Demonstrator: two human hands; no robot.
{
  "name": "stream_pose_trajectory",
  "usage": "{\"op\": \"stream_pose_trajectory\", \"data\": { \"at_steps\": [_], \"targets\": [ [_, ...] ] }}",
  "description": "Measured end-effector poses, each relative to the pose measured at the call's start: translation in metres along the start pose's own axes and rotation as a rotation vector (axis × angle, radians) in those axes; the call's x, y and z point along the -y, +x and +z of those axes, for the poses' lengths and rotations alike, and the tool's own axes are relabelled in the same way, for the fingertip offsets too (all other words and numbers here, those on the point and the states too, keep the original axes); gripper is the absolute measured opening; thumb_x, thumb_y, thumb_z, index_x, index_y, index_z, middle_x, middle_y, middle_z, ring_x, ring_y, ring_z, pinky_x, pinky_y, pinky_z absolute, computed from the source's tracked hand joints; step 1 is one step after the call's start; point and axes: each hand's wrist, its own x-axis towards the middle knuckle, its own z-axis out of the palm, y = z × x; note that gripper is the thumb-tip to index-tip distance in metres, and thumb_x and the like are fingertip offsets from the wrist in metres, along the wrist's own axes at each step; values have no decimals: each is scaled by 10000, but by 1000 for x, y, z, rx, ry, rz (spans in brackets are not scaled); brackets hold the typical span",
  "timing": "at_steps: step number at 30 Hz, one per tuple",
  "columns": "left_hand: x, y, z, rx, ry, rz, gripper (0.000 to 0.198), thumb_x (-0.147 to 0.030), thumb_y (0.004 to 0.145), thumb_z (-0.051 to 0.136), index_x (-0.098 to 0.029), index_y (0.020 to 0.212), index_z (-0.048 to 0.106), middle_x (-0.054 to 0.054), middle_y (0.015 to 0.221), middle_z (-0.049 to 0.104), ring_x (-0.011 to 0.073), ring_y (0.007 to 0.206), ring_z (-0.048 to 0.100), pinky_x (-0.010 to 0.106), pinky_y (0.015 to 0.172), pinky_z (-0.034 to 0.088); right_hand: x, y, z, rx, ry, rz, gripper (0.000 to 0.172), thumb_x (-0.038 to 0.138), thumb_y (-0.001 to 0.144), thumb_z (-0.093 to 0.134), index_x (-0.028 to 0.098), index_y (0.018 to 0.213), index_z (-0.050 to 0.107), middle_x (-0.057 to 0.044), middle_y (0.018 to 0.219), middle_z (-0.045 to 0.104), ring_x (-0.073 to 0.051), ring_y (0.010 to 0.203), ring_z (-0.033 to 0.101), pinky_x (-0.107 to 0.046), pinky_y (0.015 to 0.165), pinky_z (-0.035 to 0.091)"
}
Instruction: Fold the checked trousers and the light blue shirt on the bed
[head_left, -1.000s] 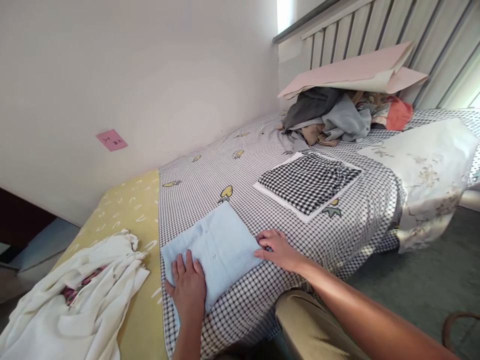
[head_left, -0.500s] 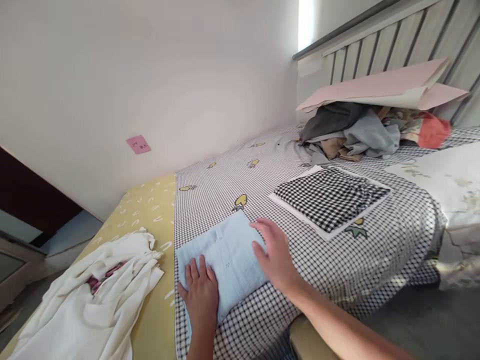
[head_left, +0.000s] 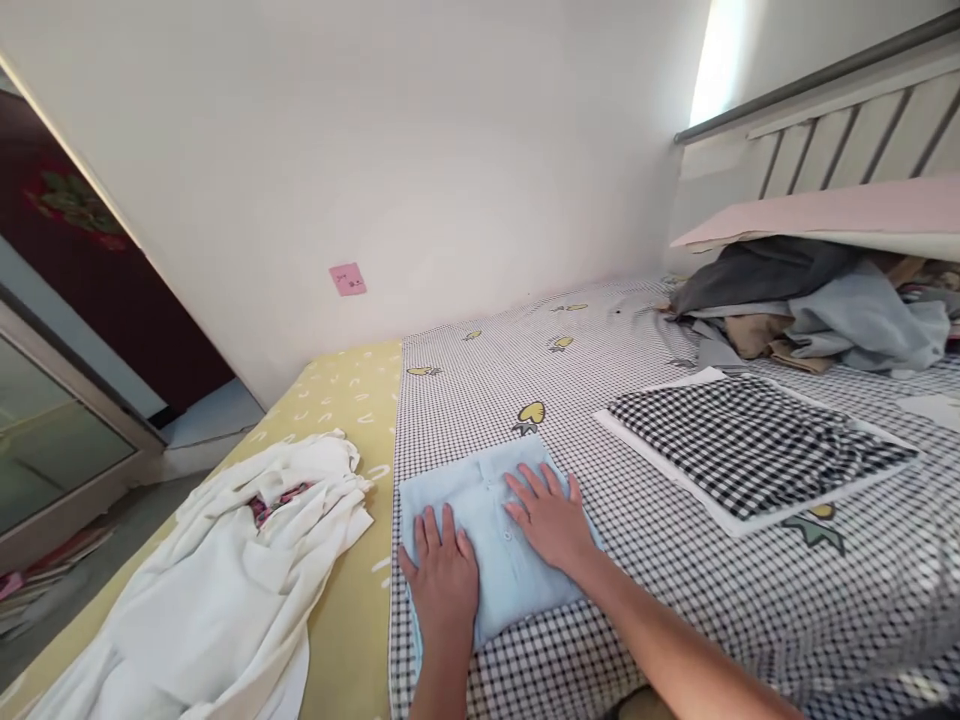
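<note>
A light blue shirt (head_left: 499, 570), folded into a rough rectangle with buttons down its middle, lies on the checked bedsheet (head_left: 480, 390). My left hand (head_left: 444, 575) rests flat on the shirt's left part, its fingers stretched out. On the right part of the shirt lies my right hand (head_left: 553, 515), palm down with fingers spread. Neither hand grips anything. To the right is a folded black-and-white checked garment (head_left: 750, 435) on a white board (head_left: 716, 515). A crumpled white garment (head_left: 217, 590) spreads out left of my hands.
Piled grey and brown clothes (head_left: 847, 310) sit at the far right under a large pink sheet (head_left: 840, 210). The bed meets a white wall (head_left: 480, 180) with a pink note (head_left: 347, 280) on it. A yellow strip (head_left: 349, 400) runs along the bed's left side.
My right hand has come down from the shirt's right edge to lie flat on it. My left hand stays on the shirt. The view has turned left.
</note>
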Motion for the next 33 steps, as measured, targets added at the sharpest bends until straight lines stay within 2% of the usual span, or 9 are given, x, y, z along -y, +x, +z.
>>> {"op": "stream_pose_trajectory", "data": {
  "at_steps": [4, 10, 13, 19, 21, 25, 33],
  "targets": [
    [-1, -1, -4, 8, -34, -16, 500, -265, 1041, 320, -224, 1508, 493, 122, 1593, 467, 326, 1491, 416, 683, 1215, 282, 2, 29, -5, 18, -93, 69, 589, 558, 1065, 222, 390, 1626, 290, 31, 1720, 240, -360, 1582, 115, -706, 1218, 19],
    [-3, -2, -3, -13, -70, -32, 498, -242, 1020, 363, -230, 1495, 514, 127, 1582, 480, 329, 1487, 421, 687, 1217, 274, -1, 59, -10, 150, -73, 159, 596, 552, 1060, 181, 410, 1638, 226, 52, 1734, 184, -342, 1587, 106, -693, 1223, 95],
    [-3, -2, -1, -10, -93, -46, 502, -237, 1014, 369, -233, 1494, 516, 127, 1587, 473, 324, 1489, 419, 681, 1213, 289, 6, 55, -13, 140, -96, 166, 592, 543, 1061, 186, 406, 1634, 250, 28, 1736, 185, -364, 1583, 119, -701, 1218, 94],
    [-3, -2, 2, -3, -192, -76, 494, -271, 1021, 364, -236, 1486, 526, 116, 1597, 462, 313, 1505, 395, 669, 1222, 280, 35, 31, -17, -121, -173, -54, 580, 550, 1061, 271, 432, 1628, 252, 28, 1748, 118, -382, 1590, 26, -703, 1218, -1],
    [-2, -3, 4, -11, -215, -83, 492, -281, 1020, 369, -247, 1484, 528, 111, 1598, 460, 307, 1505, 396, 663, 1227, 275, 39, 28, -13, -73, -152, -61, 586, 579, 1054, 271, 450, 1625, 243, 30, 1748, 114, -392, 1588, 24, -726, 1206, 15],
    [-3, -4, 5, -18, -225, -89, 490, -284, 1021, 372, -266, 1486, 524, 95, 1605, 457, 301, 1513, 383, 665, 1231, 268, 33, 30, 2, 155, -109, 22, 590, 641, 1039, 223, 492, 1609, 248, 33, 1746, 130, -398, 1587, 47, -776, 1172, 63],
    [-2, -6, 0, -4, -246, -76, 480, -292, 1026, 376, -276, 1478, 535, 87, 1599, 471, 293, 1505, 397, 642, 1238, 277, 25, 32, 14, 174, -113, 29, 618, 685, 1022, 174, 505, 1612, 213, 41, 1751, 85, -387, 1590, 21, -773, 1171, 38]
  ]
}}
